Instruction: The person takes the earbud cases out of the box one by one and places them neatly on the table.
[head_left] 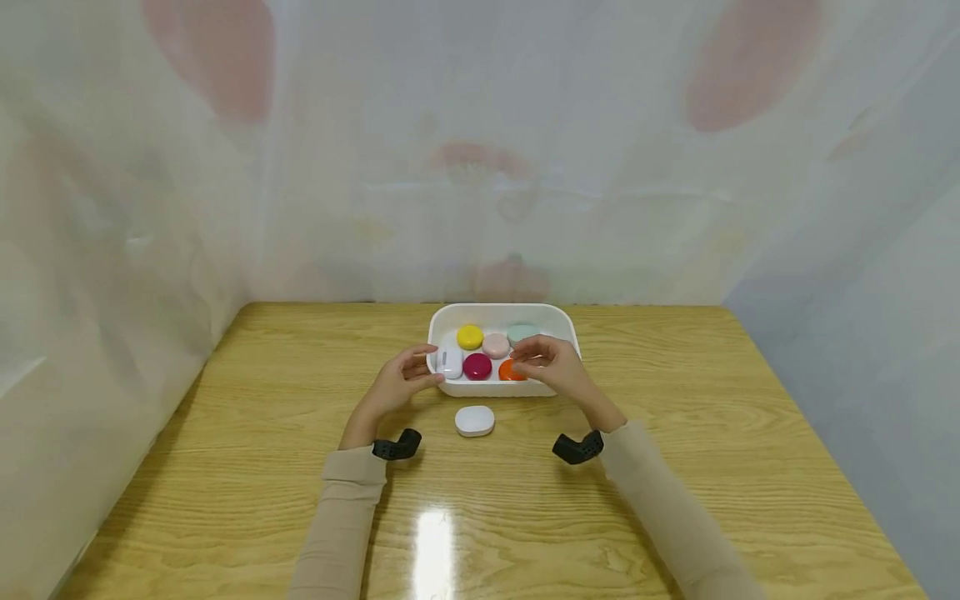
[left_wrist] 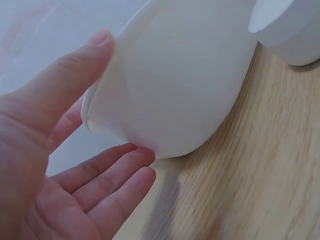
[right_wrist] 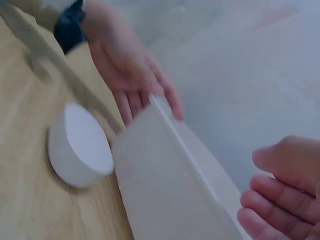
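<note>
My left hand (head_left: 393, 385) touches the left end of a white plastic bin (head_left: 502, 389) with spread, fairly straight fingers. In the left wrist view, the thumb (left_wrist: 65, 82) lies at the rim and other fingertips touch the wall below. Over the bin's front right part hovers my right hand (head_left: 551, 364), fingers loosely bent with nothing visible between them. Beneath it lies an orange round piece (head_left: 511, 372), partly hidden. The bin also holds yellow (head_left: 470, 337), pale pink (head_left: 496, 346), mint (head_left: 522, 333) and crimson (head_left: 477, 367) round pieces, plus a white box-like case (head_left: 450, 362) at the left.
A small white oval case (head_left: 475, 422) stands on the wooden table (head_left: 225, 467), just in front of the bin. Pale patterned sheeting (head_left: 480, 225) rises behind the table and along both sides. Each wrist wears a black camera band (head_left: 577, 448).
</note>
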